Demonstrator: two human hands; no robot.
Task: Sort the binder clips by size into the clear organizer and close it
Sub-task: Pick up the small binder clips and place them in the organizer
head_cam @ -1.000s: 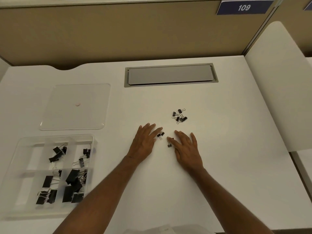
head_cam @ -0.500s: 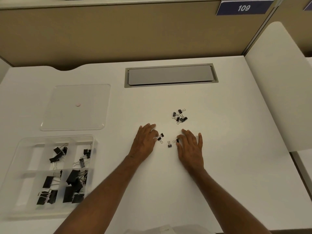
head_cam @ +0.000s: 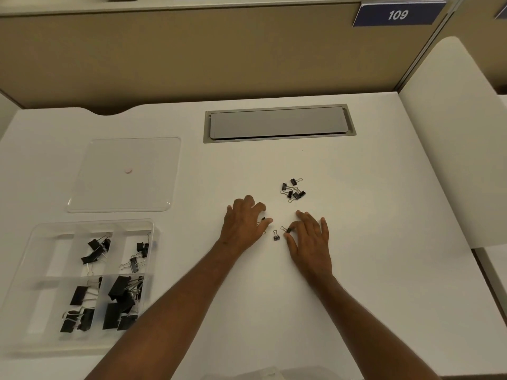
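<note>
My left hand [head_cam: 242, 224] lies on the white desk with fingers curled around a tiny black binder clip [head_cam: 262, 219] at its fingertips. My right hand [head_cam: 310, 238] pinches another tiny clip [head_cam: 287, 229] between thumb and forefinger. A third tiny clip [head_cam: 276, 236] lies loose between the two hands. A small heap of several tiny clips [head_cam: 293, 190] sits just beyond my hands. The clear organizer [head_cam: 38, 272] stands open at the near left, with larger black clips [head_cam: 120, 300] in its compartments. Its clear lid [head_cam: 123, 175] lies flat behind it.
A grey cable hatch [head_cam: 278, 123] is set into the desk at the back. A beige partition wall rises behind, and a white side panel [head_cam: 450, 138] bounds the right. Something pale shows at the near edge [head_cam: 263, 374].
My left hand's fingers curled over the small clip it was touching. My right hand shifted right and pinched a second clip, leaving one clip loose between the hands.
</note>
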